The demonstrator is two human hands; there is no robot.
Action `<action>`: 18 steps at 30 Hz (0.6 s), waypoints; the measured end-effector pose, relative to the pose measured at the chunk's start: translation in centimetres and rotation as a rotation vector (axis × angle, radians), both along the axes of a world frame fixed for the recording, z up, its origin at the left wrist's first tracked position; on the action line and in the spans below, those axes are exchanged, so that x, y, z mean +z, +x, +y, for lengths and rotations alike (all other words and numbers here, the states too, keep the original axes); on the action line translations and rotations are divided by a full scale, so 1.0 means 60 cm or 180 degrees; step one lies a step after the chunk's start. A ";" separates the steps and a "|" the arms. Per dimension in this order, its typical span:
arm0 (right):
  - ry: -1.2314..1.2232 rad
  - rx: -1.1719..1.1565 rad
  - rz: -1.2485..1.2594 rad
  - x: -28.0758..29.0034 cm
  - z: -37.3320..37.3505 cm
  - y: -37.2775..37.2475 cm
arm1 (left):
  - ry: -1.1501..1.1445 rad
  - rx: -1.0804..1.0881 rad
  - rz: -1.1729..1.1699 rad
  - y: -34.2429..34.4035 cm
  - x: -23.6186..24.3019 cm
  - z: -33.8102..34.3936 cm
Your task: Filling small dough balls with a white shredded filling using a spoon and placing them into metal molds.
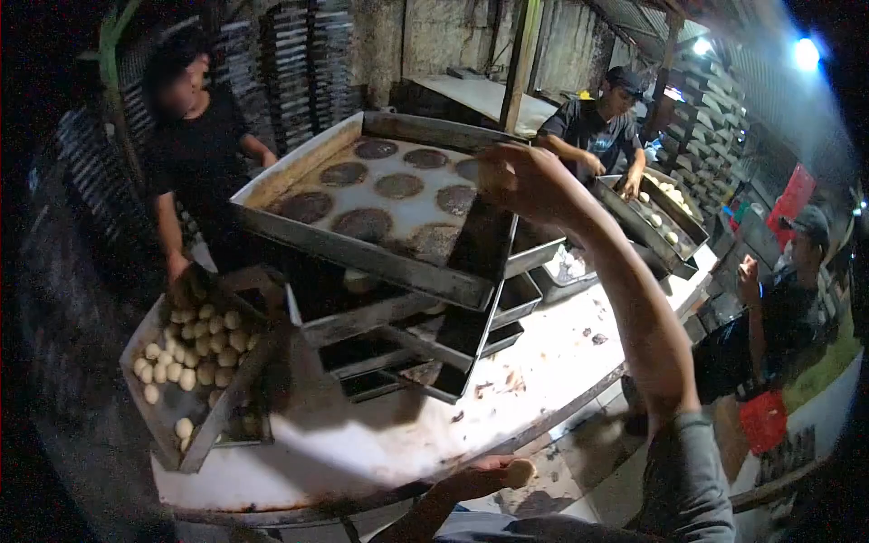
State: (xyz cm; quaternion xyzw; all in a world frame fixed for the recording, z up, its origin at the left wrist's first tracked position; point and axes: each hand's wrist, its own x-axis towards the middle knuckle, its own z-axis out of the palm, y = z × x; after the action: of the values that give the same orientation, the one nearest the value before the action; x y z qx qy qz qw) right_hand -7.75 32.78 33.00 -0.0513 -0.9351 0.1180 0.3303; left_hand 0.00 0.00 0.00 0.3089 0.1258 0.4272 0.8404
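Observation:
My left hand [489, 477] is low near the table's front edge, its fingers closed around a pale dough ball [520, 472]. Higher up, my right hand [523, 184] is over the right side of a metal tray [362, 251], fingers curled in; whatever it holds, if anything, is hidden. Several dark round patches [398, 186] lie in rows on that tray's grey bottom. The tray tops a stack of similar trays [389, 328] set at differing angles. Part of the tray's right side is hidden by my hand.
At left, a co-worker's hand [188, 276] reaches into a box [204, 443] of dough balls. Another person [606, 118] works over trays of dough balls at the back right; a third [797, 271] is at far right. Crumbs dot the white table [362, 452].

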 end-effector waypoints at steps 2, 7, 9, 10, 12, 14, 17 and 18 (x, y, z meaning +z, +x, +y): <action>-0.2413 0.1045 -0.1323 -0.046 0.094 -0.045 | -0.0321 0.0018 -0.0415 0.069 0.014 0.030; -0.0258 0.0724 -0.1622 -0.093 0.215 -0.148 | 0.0256 -0.0102 0.0040 -0.019 0.084 0.154; -0.1272 0.1022 -0.1613 -0.024 0.137 -0.139 | 0.0214 0.0185 -0.0082 0.009 0.064 0.172; -0.0860 0.0719 -0.1576 0.061 0.029 -0.099 | 0.0426 0.0297 0.0324 0.018 0.060 0.184; 0.0441 0.0491 0.0713 0.088 -0.022 0.034 | 0.0627 0.0503 0.0468 0.047 0.081 0.219; -0.0695 0.0553 0.1387 0.039 -0.034 0.200 | -0.0307 0.0269 -0.0221 0.084 0.041 0.271; -0.1636 0.0328 0.1945 -0.189 -0.005 0.466 | 0.1054 0.0820 0.1417 0.152 0.045 0.348; -0.2455 -0.0215 0.2047 -0.267 -0.020 0.524 | 0.1316 0.1115 0.1367 0.170 0.042 0.362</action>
State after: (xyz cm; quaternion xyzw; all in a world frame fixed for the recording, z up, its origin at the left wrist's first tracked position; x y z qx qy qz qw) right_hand 23.70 31.60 16.98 -0.1610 -0.6721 0.4540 0.5623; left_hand 10.18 21.74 2.51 0.5292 0.2617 0.5067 0.6283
